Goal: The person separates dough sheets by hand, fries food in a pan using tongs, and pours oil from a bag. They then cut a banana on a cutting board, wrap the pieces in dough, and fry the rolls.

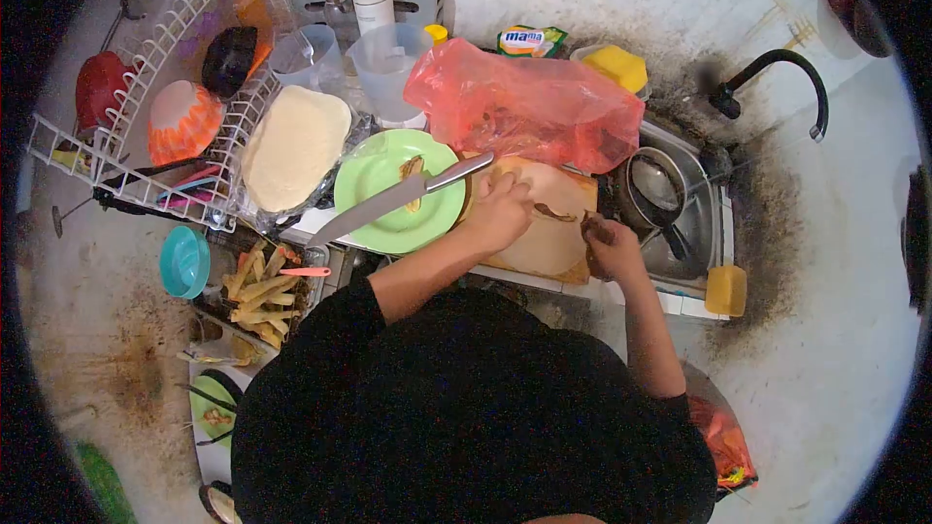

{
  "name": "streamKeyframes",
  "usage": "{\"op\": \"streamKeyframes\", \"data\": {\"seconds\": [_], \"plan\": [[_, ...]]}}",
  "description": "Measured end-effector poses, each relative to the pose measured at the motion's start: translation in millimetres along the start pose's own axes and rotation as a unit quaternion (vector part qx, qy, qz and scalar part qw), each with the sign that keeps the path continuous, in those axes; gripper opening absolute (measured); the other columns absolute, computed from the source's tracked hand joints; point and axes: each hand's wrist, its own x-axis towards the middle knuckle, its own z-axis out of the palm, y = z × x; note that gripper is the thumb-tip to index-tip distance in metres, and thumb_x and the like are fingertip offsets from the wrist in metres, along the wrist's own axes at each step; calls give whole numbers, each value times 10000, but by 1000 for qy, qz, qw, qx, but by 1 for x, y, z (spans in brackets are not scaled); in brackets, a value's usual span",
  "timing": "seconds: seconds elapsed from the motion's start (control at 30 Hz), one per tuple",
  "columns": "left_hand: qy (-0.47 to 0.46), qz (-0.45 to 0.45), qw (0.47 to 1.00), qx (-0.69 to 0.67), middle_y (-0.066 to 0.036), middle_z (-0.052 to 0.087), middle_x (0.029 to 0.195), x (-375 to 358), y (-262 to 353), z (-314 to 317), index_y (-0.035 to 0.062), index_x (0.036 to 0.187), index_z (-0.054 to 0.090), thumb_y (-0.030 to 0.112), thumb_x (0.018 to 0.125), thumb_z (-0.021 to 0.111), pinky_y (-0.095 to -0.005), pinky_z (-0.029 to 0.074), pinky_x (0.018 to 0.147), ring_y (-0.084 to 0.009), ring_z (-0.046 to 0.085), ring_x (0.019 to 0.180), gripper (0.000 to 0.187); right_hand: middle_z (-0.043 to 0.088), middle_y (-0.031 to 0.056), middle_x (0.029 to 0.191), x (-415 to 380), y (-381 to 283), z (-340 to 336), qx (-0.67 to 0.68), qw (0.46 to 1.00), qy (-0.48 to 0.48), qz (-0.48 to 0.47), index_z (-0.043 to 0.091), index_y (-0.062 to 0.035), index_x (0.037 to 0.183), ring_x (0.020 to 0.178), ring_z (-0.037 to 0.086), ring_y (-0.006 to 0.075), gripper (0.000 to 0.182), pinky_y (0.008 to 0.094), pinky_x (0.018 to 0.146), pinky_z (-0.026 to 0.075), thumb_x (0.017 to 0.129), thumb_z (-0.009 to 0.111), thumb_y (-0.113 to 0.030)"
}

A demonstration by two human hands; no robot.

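My left hand (505, 209) rests with fingers stretched over the left side of a round, pale wrapper sheet (544, 247), which lies on a wooden cutting board (580, 274). A thin brown strip (554, 212) sits on the upper part of the sheet, between my hands. At the sheet's right edge, my right hand (615, 250) is closed with a dark brown piece at its fingertips; I cannot tell what it is. Left of the board, a large knife (379, 209) lies across a light green plate (364, 180) with some brownish-yellow pieces (413, 172) on it.
Behind the board is a red plastic bag (529, 102). The sink (714, 233), with a pan (652, 184) in it, is on the right under a black faucet (786, 58). To the left are a pale stack of sheets (296, 148), a dish rack (126, 107) and rolled pastries (262, 301).
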Motion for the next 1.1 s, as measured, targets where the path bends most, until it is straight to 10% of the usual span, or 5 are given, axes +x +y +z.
{"op": "streamKeyframes", "data": {"seconds": [0.53, 0.8, 1.0, 1.1], "plan": [[-85, 203, 944, 246, -27, 441, 1165, -50, -3, -36, 98, 1000, 601, 413, 685, 585, -432, 320, 790, -215, 366, 1134, 446, 613, 169, 767, -9, -59, 7, -226, 954, -192, -45, 597, -15, 882, 711, 596, 321, 296, 377, 638, 460, 718, 605, -261], [-113, 272, 950, 101, -46, 391, 1282, -50, -10, -54, 56, 998, 596, 380, 612, 617, -445, 266, 986, -320, 183, 1289, 504, 617, 185, 833, -8, -73, -12, -414, 849, -329, -18, 631, -52, 872, 787, 599, 332, 283, 411, 712, 476, 701, 578, -272], [-96, 216, 969, 67, -4, 478, 1076, -50, -9, -74, 113, 966, 593, 408, 690, 607, -423, 324, 868, -181, 355, 1151, 404, 599, 50, 718, 17, -40, -33, -29, 945, -325, 14, 606, -25, 920, 629, 556, 167, 214, 313, 614, 456, 770, 597, -177], [-99, 102, 990, -21, -29, 479, 1058, -50, -4, -79, 100, 1001, 576, 349, 695, 640, -427, 337, 877, -215, 401, 1094, 400, 596, 55, 899, 18, -50, -30, 115, 963, -241, -45, 567, -17, 1043, 817, 540, 135, 282, 285, 753, 432, 786, 602, -128]]}}
